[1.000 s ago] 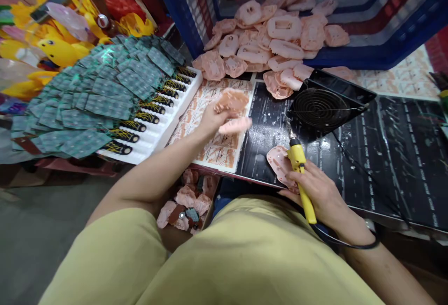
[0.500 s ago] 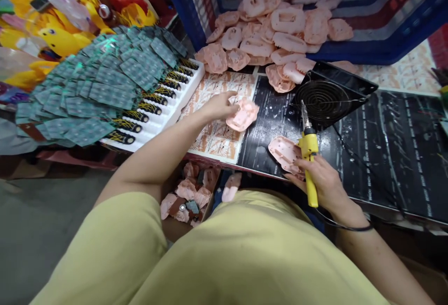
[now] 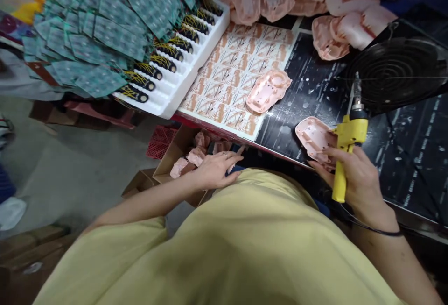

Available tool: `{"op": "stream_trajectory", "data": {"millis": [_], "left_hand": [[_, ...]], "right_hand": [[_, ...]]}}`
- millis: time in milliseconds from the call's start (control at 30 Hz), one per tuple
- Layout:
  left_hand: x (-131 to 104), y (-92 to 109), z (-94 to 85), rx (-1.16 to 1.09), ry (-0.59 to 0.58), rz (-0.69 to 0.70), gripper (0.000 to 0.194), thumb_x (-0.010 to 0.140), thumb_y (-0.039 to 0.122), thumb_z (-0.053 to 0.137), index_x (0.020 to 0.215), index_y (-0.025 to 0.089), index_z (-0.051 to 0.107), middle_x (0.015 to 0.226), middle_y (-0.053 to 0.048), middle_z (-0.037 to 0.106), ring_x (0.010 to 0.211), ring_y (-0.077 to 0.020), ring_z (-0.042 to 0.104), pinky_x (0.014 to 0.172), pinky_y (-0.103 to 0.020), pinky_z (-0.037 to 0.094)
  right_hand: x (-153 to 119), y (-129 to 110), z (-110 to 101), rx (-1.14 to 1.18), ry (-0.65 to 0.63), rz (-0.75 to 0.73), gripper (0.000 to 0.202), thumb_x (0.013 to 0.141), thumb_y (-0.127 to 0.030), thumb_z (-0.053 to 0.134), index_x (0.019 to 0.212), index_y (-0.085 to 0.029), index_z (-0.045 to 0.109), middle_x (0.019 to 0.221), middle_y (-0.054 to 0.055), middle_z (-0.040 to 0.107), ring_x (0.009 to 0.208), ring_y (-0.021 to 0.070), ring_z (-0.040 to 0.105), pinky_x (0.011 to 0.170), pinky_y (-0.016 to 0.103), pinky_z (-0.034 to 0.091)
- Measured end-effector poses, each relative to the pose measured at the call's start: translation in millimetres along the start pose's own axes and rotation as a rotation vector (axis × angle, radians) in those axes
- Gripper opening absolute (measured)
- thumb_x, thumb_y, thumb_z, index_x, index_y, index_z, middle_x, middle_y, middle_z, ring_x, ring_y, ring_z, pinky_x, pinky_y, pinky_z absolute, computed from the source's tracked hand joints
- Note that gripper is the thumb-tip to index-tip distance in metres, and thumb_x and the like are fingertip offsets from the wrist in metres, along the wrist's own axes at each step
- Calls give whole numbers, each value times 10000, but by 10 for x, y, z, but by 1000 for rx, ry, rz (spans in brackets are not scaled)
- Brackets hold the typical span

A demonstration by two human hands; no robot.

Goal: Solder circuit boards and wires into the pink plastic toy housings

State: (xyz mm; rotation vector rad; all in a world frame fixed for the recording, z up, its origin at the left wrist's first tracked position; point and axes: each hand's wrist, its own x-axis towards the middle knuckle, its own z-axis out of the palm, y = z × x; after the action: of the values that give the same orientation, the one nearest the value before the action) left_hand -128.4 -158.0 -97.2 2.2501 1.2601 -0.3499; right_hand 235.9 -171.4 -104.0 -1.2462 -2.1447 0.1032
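Head — yellow tool [image 3: 351, 131], inside right grip [image 3: 362, 181]

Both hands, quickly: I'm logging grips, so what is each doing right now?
Left hand: fingers out over a pink piece; cannot tell whether it grips.
Right hand: closed around the yellow tool, fingertips at a pink shell.

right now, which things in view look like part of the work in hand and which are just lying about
Likely part of it:
- yellow soldering tool, in the right hand
- pink shell by that hand
- probably the black fan and green boards

Apparently just lying about:
- red crate on the floor
- yellow pieces, far left
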Motion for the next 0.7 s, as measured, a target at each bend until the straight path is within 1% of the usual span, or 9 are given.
{"op": "stream_trajectory", "data": {"millis": [67, 167, 267, 333, 400, 500, 567, 600, 700], "left_hand": [[70, -15, 180, -17, -87, -109, 643, 947, 562, 453, 1457, 171, 467, 1360, -184, 595, 1252, -331, 592, 1001, -456, 518], [251, -71, 324, 5, -261, -213, 511, 933, 455, 481, 1310, 124, 577, 1216, -203, 664, 1146, -357, 650, 935, -462, 539], [303, -128, 158, 15, -291, -142, 397, 869, 245, 492, 1230, 181, 645, 1194, -152, 700, 1098, -324, 680, 906, -414, 537], [222, -139, -172, -8, -298, -41, 410, 813, 177, 492, 1167, 252, 685, 1084, -67, 743, 1004, -269, 708, 855, -341, 533], [101, -132, -634, -67, -287, 99, 339, 767, 171, 503, 1018, 247, 718, 839, -15, 738, 804, -214, 709, 733, -269, 510], [45, -173, -1382, -135, -93, 130, 343, 773, 251, 559, 1102, 222, 651, 737, 14, 684, 634, -159, 644, 592, -217, 458], [196, -294, -1803, -84, 20, 127, 412, 775, 340, 650, 1151, 178, 599, 674, 24, 637, 580, -151, 603, 622, -228, 481], [332, -381, -1969, -58, 43, 88, 428, 780, 359, 682, 1143, 151, 591, 667, 28, 620, 610, -156, 616, 709, -251, 518], [864, -624, -2242, 114, 2, -76, 447, 851, 336, 617, 1192, 50, 572, 701, 21, 591, 706, -165, 652, 884, -386, 544]], "right_hand": [[5, 7, 3, -8, -1, 7, 436, 833, -279, 765, 1223, -241, 572, 973, 61, 676, 933, 263, 656, 798, 382, 558], [54, -3, -6, -63, 6, -21, 395, 834, -299, 763, 1180, -236, 584, 978, 73, 657, 946, 278, 637, 854, 427, 550], [117, -44, -24, -102, 10, -50, 334, 853, -296, 737, 1145, -225, 591, 980, 84, 655, 935, 283, 628, 870, 448, 544], [140, -68, -29, -101, 23, -58, 306, 866, -266, 717, 1141, -215, 592, 997, 89, 663, 912, 271, 629, 852, 433, 548], [141, -74, -19, -92, 36, -64, 296, 865, -243, 713, 1136, -212, 598, 997, 86, 668, 883, 255, 627, 830, 412, 553], [124, -44, 14, -90, 25, -49, 313, 850, -238, 733, 1136, -214, 609, 1002, 85, 670, 887, 251, 632, 824, 406, 557], [120, -18, 35, -98, 20, -47, 326, 842, -238, 745, 1136, -220, 605, 1015, 83, 674, 918, 254, 642, 843, 411, 561], [122, -8, 42, -97, 22, -52, 328, 839, -233, 750, 1131, -223, 602, 1023, 81, 677, 932, 253, 646, 856, 413, 563], [143, -3, 53, -75, 46, -89, 323, 831, -206, 757, 1108, -231, 592, 1033, 74, 688, 950, 245, 665, 882, 416, 571]]}}
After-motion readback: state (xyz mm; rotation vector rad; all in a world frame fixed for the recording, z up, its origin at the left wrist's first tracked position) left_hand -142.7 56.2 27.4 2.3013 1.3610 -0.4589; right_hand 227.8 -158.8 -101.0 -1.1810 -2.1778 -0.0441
